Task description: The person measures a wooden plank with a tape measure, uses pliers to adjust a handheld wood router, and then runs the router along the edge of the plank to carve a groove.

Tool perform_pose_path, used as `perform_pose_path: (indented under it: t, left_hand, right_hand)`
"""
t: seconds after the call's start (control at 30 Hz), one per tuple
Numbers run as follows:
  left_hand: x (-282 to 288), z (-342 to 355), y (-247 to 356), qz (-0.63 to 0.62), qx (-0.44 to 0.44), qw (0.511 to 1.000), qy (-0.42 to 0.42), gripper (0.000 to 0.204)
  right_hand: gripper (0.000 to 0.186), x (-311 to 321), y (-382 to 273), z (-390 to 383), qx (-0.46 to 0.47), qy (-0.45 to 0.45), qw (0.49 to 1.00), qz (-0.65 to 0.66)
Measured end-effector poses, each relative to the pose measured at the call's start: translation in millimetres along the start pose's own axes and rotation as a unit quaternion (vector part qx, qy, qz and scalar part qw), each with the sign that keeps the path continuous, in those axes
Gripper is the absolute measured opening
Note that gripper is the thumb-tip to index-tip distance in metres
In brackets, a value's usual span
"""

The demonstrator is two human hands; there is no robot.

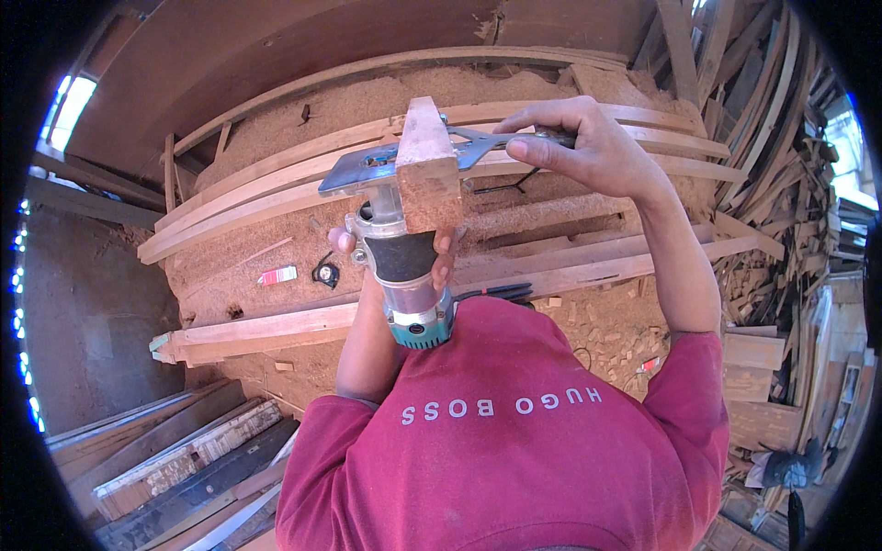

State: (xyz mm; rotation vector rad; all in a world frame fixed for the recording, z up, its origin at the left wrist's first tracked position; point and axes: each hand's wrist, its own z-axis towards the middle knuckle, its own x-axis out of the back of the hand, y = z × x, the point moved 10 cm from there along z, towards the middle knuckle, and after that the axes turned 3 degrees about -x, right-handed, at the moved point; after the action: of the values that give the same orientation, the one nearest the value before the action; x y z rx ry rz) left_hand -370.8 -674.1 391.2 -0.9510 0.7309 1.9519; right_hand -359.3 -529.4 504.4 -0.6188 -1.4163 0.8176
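My left hand (445,257) wraps round the dark grip of a trim router (404,257), held upside down with its teal end toward my chest. The router's flat metal base plate (354,170) faces up. Across it lies a short wooden block (427,165), its cut end toward me. My right hand (588,147) is closed, thumb and fingers pinching a slim tool with a dark handle (559,140) at the plate's right side. Its exact kind is hard to make out, and the block hides part of the plate.
Long timber strips (276,197) lie across the sawdust-covered bench, with a thicker beam (266,332) nearer me. A tape measure (325,271), a red-and-white packet (277,275) and dark pliers-like handles (501,292) rest there. Scrap wood (781,174) is piled at right; boards (193,459) lean lower left.
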Motion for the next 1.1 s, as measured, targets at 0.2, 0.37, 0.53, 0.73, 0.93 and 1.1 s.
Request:
perform_pose_path:
  t: [0.2, 0.37, 0.53, 0.73, 0.93, 1.1]
  left_hand:
    - [8, -7, 3, 0.013, -0.007, 1.000, -0.006, 0.113]
    - [8, -9, 0, 0.014, -0.010, 0.999, 0.038, 0.114]
    - [4, -8, 2, 0.032, -0.040, 0.998, 0.020, 0.091]
    - [8, -9, 1, 0.037, -0.034, 0.997, 0.050, 0.071]
    - [-1, -3, 4, 0.040, -0.023, 0.999, -0.015, 0.104]
    - [15, -3, 32, 0.065, -0.119, 0.990, 0.027, 0.107]
  right_hand:
    - [0.042, -4, 1, 3, 0.022, -0.016, 1.000, -0.006]
    - [0.043, -3, 2, 3, 0.041, 0.003, 0.999, 0.019]
    - [0.043, -7, 2, 3, -0.004, -0.022, 0.999, 0.033]
    - [0.041, -7, 12, 1, -0.024, -0.013, 0.999, 0.045]
    - [0.049, -8, 12, 4, -0.023, -0.024, 0.999, 0.005]
    - [0.056, 8, 43, 8, 0.006, 0.091, 0.983, -0.161]
